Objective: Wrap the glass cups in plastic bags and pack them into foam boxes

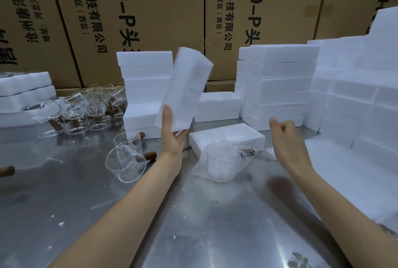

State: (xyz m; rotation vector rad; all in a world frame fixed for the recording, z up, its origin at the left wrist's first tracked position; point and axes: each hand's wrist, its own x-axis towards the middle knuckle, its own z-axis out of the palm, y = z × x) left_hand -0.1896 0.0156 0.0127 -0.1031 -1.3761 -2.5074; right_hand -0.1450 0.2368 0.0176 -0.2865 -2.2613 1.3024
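The left hand (172, 136) is raised above the table (86, 203) with its grip grasping a foam box (185, 89) at the lower end, thumb against the near face and fingers beneath; the box is tilted, its top leaning right, and its outline is blurred. The right hand (286, 138) hangs above the table holding nothing, fingers loosely curled, grip released. Between the two forearms a glass cup wrapped in a plastic bag (221, 164) lies on the table, touching the near edge of a second foam box (226, 136) that lies flat. Two unwrapped cups with wooden handles (127, 160) stand left of the left wrist; a cluster of further cups (86, 110) stands far left. Stacked foam boxes (280, 84) line the rear and right, before cardboard cartons (150, 9).
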